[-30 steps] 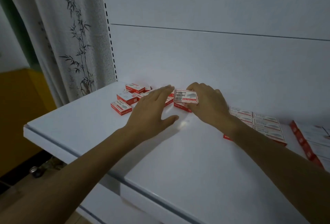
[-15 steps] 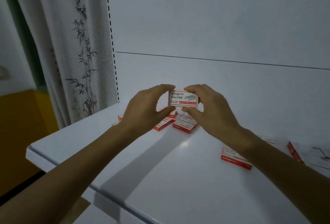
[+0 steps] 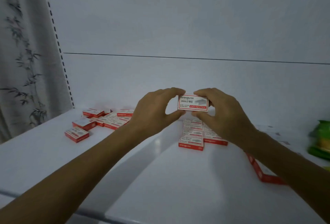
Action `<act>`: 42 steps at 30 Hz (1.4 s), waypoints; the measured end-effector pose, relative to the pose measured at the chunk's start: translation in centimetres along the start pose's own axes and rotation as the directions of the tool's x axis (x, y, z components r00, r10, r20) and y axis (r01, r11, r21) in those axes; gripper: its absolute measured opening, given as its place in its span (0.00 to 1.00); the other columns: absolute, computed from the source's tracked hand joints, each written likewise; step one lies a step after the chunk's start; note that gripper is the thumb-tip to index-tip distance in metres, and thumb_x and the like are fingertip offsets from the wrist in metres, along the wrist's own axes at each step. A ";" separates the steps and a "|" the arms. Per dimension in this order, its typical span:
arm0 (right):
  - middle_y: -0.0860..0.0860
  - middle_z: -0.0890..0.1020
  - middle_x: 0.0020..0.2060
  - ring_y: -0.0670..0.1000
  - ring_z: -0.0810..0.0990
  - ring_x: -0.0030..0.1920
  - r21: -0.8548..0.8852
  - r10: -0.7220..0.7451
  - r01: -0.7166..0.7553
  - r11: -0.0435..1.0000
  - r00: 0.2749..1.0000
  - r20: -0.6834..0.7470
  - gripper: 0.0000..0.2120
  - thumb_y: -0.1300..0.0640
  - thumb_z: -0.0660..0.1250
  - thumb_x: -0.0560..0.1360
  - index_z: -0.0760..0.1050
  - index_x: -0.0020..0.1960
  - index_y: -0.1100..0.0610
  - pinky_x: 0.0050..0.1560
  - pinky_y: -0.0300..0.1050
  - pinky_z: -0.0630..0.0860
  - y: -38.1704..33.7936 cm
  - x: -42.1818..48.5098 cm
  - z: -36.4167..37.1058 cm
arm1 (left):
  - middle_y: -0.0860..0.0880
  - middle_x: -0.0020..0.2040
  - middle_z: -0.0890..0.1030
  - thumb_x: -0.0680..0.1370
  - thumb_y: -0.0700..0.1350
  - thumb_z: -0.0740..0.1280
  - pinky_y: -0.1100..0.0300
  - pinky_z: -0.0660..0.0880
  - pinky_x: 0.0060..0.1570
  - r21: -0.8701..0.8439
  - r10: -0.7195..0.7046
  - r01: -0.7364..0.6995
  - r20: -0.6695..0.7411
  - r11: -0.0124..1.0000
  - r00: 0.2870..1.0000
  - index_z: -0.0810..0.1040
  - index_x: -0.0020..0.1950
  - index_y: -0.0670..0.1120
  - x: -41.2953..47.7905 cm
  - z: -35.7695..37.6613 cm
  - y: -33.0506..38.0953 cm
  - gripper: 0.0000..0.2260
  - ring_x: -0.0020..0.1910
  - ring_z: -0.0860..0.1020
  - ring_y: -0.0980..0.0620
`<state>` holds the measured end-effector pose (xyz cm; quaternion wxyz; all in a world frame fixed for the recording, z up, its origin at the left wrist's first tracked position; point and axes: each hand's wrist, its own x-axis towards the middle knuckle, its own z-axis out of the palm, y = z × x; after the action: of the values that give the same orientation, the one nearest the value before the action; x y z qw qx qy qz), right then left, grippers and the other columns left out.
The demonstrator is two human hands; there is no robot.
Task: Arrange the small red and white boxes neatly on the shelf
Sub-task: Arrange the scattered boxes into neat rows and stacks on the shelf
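One box is up in the air between my hands, printed face turned toward me, long side running left to right. My left hand pinches the left end with thumb under and fingers over, and my right hand does the same on the right end. So both are curled onto the same box, neither one spread flat.

What matters for the next bit: the tidy block I'm building sits on the shelf pretty much straight below the box, right of the middle and running toward the back edge. Those boxes lie flat with their long sides left to right too, so I reckon no twisting is needed, just tip it flat and lower it. My right hand hangs over the block, so it's the nearer one.

The loose pile is well off toward the back left corner.
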<state>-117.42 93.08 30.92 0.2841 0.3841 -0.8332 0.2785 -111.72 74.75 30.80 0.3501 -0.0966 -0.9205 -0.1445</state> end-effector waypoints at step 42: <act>0.50 0.74 0.62 0.51 0.70 0.61 -0.409 0.331 -0.161 0.898 0.859 0.389 0.17 0.45 0.66 0.73 0.75 0.61 0.47 0.61 0.49 0.65 5.8 -5.9 0.9 | 0.53 0.65 0.75 0.75 0.58 0.64 0.61 0.67 0.60 -0.137 0.091 -0.052 0.302 0.989 0.949 0.74 0.65 0.51 -4.8 10.2 0.8 0.21 0.64 0.70 0.54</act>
<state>-119.08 98.55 24.84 0.1110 0.2672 -0.9555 0.0582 -114.24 78.56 20.45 0.2008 -0.1732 -0.9485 -0.1732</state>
